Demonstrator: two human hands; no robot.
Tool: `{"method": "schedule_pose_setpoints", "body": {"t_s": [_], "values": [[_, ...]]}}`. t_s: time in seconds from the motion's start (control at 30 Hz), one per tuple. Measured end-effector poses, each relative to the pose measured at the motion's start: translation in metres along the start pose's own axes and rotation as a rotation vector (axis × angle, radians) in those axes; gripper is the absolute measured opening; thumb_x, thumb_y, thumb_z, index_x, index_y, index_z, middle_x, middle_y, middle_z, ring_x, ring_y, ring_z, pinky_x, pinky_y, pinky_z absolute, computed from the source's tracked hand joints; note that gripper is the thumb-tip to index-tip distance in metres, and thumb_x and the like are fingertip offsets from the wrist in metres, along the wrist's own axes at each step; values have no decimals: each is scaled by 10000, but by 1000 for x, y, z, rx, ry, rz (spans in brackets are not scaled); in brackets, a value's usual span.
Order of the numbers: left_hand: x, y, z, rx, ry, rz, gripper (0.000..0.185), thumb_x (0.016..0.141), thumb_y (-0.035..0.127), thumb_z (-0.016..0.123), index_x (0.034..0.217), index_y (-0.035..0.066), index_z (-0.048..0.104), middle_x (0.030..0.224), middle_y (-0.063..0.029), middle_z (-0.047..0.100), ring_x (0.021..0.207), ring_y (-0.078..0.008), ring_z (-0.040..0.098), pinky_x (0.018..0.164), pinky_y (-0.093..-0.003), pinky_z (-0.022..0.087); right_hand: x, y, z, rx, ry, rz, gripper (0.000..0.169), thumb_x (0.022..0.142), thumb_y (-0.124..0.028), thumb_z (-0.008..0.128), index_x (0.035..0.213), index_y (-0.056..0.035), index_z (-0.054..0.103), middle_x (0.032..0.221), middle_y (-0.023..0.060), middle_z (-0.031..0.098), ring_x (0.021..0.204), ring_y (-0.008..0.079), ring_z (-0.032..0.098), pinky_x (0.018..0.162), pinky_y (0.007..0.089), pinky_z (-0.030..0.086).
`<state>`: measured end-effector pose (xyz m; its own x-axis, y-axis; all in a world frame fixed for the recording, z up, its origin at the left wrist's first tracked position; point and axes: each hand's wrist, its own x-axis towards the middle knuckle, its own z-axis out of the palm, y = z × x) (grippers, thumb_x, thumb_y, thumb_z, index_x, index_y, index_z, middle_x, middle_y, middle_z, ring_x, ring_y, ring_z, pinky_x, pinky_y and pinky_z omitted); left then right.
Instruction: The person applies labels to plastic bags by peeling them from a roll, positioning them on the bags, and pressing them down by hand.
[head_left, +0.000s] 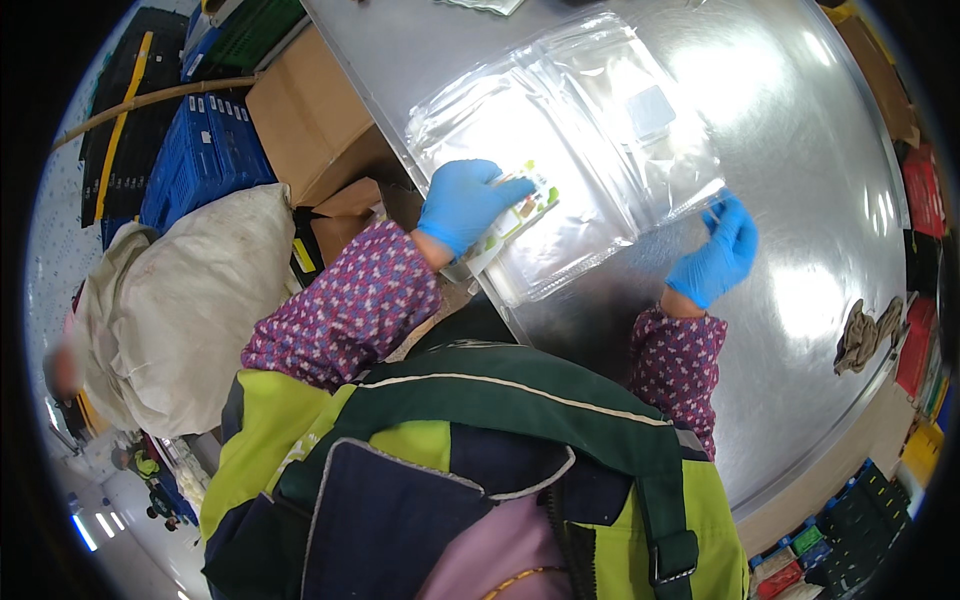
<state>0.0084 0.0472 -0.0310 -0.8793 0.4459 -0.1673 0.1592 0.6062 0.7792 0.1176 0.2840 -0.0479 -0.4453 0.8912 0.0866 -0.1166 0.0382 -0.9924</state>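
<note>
My left hand (469, 202), in a blue glove, grips a stack of printed cards (534, 196) with green and white markings. It rests over a pile of clear plastic bags (559, 247) on the metal table (787, 247). Folded out to the right of the pile is a clear plastic bag (679, 169), with a pale square patch (651, 111) on it. At that bag's near right corner, my right hand (716, 251), also gloved in blue, pinches the edge between its fingertips. Glare hides part of the plastic.
A crumpled brown cloth (866, 336) lies near the table's right edge. To the left stand an open cardboard box (307, 112), blue plastic crates (202, 161) and a large pale sack (195, 315). Black crates (862, 525) are at lower right. People (150, 480) appear far off at left.
</note>
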Motion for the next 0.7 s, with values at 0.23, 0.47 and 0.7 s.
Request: {"method": "schedule_pose_setpoints", "body": {"t_s": [0.23, 0.47, 0.7], "values": [[39, -1, 28, 108, 29, -169, 468, 812, 416, 648, 722, -42, 660, 608, -174, 596, 511, -230, 563, 552, -348, 451, -57, 1, 42, -537, -865, -633, 387, 835, -123, 598, 1216, -80, 551, 1234, 142, 551, 1168, 352, 489, 977, 467, 381], [-20, -3, -39, 173, -400, -139, 421, 836, 386, 600, 880, -25, 682, 749, -195, 646, 663, -229, 629, 686, -322, 489, -69, 22, 49, -840, -962, -765, 465, 837, -367, 589, 1253, -162, 559, 1372, 109, 447, 1316, 339, 324, 1093, 504, 210], [-72, -3, -52, -562, -182, -243, 301, 822, 127, 688, 1054, -54, 624, 926, -67, 675, 805, -98, 600, 722, -253, 488, -58, 12, 37, -512, -877, -576, 265, 692, -129, 743, 950, -117, 683, 1204, 93, 592, 1187, 330, 466, 952, 409, 413]]}}
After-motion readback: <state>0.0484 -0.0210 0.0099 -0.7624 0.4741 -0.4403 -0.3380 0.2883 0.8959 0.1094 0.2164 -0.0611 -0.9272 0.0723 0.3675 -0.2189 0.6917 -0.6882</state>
